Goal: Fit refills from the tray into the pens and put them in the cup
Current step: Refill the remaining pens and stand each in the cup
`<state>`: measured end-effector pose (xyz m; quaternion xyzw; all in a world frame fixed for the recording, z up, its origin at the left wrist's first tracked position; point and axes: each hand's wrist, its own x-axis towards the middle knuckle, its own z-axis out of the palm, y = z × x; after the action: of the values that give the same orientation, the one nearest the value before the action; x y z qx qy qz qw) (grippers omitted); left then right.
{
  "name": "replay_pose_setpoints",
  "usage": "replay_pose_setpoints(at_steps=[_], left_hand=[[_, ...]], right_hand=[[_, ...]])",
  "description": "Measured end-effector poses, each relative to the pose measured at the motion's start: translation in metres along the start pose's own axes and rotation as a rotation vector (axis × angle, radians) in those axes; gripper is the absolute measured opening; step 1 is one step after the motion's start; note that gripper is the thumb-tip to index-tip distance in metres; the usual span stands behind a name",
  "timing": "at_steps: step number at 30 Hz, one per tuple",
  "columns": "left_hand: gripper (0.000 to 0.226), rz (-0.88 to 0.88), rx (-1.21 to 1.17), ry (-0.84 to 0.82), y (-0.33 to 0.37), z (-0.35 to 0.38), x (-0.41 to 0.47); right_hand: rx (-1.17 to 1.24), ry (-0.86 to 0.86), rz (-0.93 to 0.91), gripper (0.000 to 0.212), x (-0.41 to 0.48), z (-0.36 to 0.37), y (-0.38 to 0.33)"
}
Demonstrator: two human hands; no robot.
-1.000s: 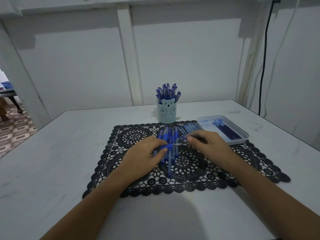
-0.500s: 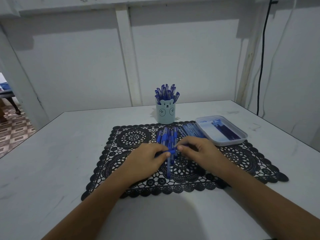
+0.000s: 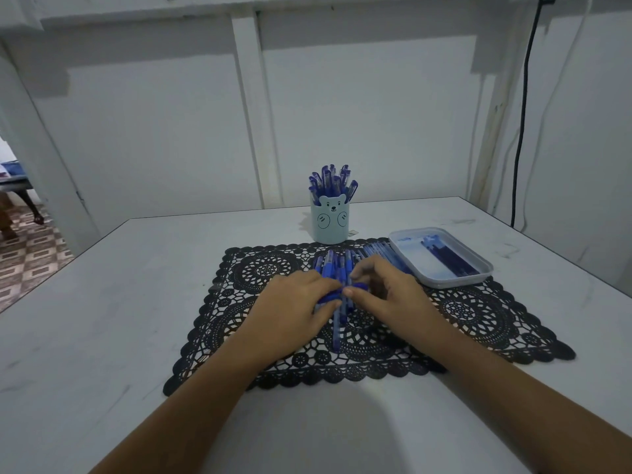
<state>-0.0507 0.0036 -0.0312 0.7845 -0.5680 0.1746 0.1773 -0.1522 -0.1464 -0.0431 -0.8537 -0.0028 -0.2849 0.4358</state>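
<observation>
While your hands meet over the middle of the black lace mat (image 3: 263,268), both grip one blue pen (image 3: 357,286): your left hand (image 3: 294,302) curls round its barrel and your right hand (image 3: 386,292) pinches the other end, thumb tips nearly touching. Beneath them a row of loose pens (image 3: 329,265), slim blue plastic, lies side by side on the scalloped openwork. Behind the mat a round, pale blue cup (image 3: 330,222) with a bear face stands crammed with upright capped pens (image 3: 333,181). At the mat's right corner sits a shallow, glossy tray (image 3: 441,282) with rounded corners, dark thin refills (image 3: 448,261) along its floor. The desk (image 3: 102,302) is smooth, scuffed white. A second ago your right hand held a thin tip slightly apart from the pen; now the gap has closed and your hands sit tight together.
</observation>
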Motion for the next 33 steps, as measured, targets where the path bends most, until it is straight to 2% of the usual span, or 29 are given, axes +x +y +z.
replay_pose_setpoints(at_steps=[3, 5, 8, 11, 14, 18, 26, 29, 33], left_hand=[[0.042, 0.017, 0.055, 0.077, -0.003, 0.004, 0.001], [0.037, -0.008, 0.069, 0.129, -0.006, 0.002, 0.001], [0.024, -0.063, 0.046, 0.22, -0.01, -0.004, 0.001], [0.021, -0.136, 0.03, 0.31, -0.012, -0.014, 0.001], [0.022, -0.237, -0.12, 0.374, -0.013, -0.027, 0.01], [0.012, -0.336, -0.282, 0.461, -0.023, -0.053, 0.044], [0.009, -0.446, -0.542, 0.602, -0.071, -0.091, 0.166], [0.009, -0.439, -0.543, 0.612, -0.078, -0.087, 0.199], [0.01, -0.414, -0.377, 0.512, -0.082, -0.064, 0.223]], right_hand=[[-0.024, 0.029, -0.001, 0.004, 0.001, 0.0, 0.002], [-0.229, 0.071, -0.029, 0.021, 0.005, -0.004, 0.011], [-0.604, -0.024, -0.061, 0.046, 0.009, -0.007, 0.029], [-0.752, -0.188, 0.131, 0.053, 0.008, -0.004, 0.037], [-0.806, -0.304, 0.267, 0.055, 0.01, -0.004, 0.038], [-0.828, -0.331, 0.274, 0.054, 0.013, -0.004, 0.037], [-0.79, -0.316, 0.256, 0.053, 0.012, -0.006, 0.038], [-0.771, -0.317, 0.257, 0.053, 0.012, -0.006, 0.04], [-0.769, -0.315, 0.251, 0.053, 0.012, -0.006, 0.042]])
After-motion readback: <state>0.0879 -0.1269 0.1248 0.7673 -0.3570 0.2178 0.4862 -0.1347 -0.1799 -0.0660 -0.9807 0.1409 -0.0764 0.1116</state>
